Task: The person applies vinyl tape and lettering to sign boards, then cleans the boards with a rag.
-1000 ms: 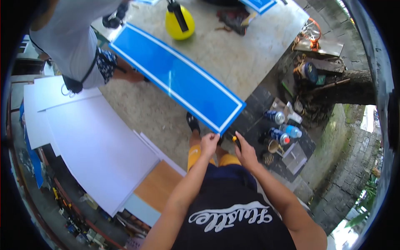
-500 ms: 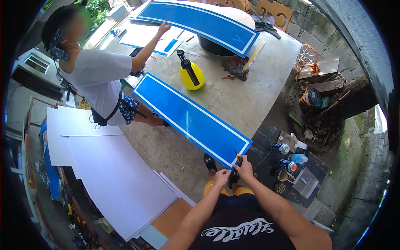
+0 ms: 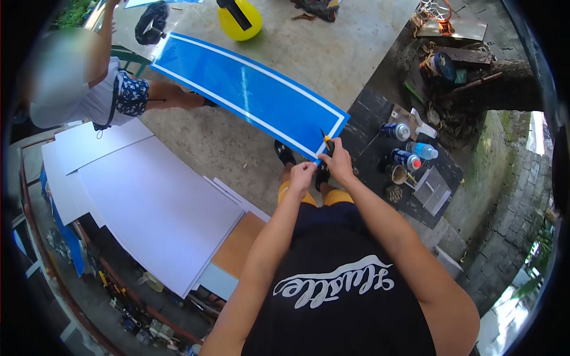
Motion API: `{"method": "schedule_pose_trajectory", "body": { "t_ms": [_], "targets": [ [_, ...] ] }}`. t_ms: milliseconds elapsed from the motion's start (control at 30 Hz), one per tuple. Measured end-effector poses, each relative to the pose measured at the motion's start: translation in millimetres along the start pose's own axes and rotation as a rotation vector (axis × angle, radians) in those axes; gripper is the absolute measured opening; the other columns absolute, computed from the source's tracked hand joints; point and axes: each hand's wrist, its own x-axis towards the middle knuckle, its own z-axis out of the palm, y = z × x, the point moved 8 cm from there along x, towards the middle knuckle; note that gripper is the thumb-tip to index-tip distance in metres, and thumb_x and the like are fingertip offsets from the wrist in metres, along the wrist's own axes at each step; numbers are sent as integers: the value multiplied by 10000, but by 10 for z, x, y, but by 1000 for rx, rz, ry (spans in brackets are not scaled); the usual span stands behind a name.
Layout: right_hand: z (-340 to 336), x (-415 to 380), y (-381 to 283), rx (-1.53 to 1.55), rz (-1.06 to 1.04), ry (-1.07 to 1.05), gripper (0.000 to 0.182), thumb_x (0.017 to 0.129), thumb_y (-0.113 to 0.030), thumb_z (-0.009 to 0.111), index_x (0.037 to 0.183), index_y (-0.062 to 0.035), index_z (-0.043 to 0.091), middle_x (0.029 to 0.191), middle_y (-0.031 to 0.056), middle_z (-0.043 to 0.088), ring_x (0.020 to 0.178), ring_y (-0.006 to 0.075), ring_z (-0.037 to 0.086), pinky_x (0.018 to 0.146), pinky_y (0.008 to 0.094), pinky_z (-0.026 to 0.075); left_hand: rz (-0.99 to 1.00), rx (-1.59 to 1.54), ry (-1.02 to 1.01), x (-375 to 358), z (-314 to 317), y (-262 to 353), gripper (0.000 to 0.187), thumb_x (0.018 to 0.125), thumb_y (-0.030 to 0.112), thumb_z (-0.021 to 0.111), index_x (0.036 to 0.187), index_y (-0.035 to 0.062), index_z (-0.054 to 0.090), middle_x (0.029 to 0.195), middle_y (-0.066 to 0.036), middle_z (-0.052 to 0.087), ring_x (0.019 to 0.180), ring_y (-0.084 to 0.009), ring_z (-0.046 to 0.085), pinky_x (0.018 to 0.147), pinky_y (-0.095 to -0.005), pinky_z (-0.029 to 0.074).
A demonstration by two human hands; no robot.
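Note:
A long blue panel (image 3: 237,89) with a white border line lies slanting, its far end by the concrete table and its near corner at my hands. My left hand (image 3: 303,177) is closed in a pinch at that near corner; fine detail under the fingertips is hidden. Just beside it, my right hand (image 3: 338,161) is wrapped round a yellow-and-black utility knife (image 3: 328,142), whose tip points up and away over the panel's end. The right thumb sits close to the panel's edge.
Left of me lie large white sheets (image 3: 160,202) above a tool-filled shelf. A co-worker (image 3: 83,83) stands at the far left. The concrete table (image 3: 350,47) bears a yellow spray bottle (image 3: 240,22). A black board (image 3: 371,124) at right holds spray cans (image 3: 405,158) and a cup (image 3: 398,174).
My view has tilted downward, so the co-worker's second blue panel is out of sight. My hands stay at the near corner, the knife still in the right. The co-worker's arm is now raised.

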Motion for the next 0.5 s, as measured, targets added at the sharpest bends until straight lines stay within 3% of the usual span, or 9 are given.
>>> {"method": "schedule_pose_trajectory", "body": {
  "t_ms": [167, 500],
  "targets": [
    [4, 24, 5, -4, 21, -11, 578, 836, -234, 851, 1260, -47, 505, 1011, 290, 711, 995, 505, 677, 817, 534, 523, -61, -5, 14, -103, -245, -24, 222, 1000, 230, 676, 958, 17, 721, 899, -33, 695, 835, -123, 606, 792, -278, 480],
    [-36, -18, 108, 115, 58, 18, 580, 831, -225, 879, 1223, -28, 498, 876, 143, 707, 812, 314, 714, 725, 435, 537, -62, -29, 109, -323, -687, -273, 202, 1037, 207, 613, 1017, 19, 684, 961, -71, 727, 880, -144, 650, 846, -303, 522]
  ]
}}
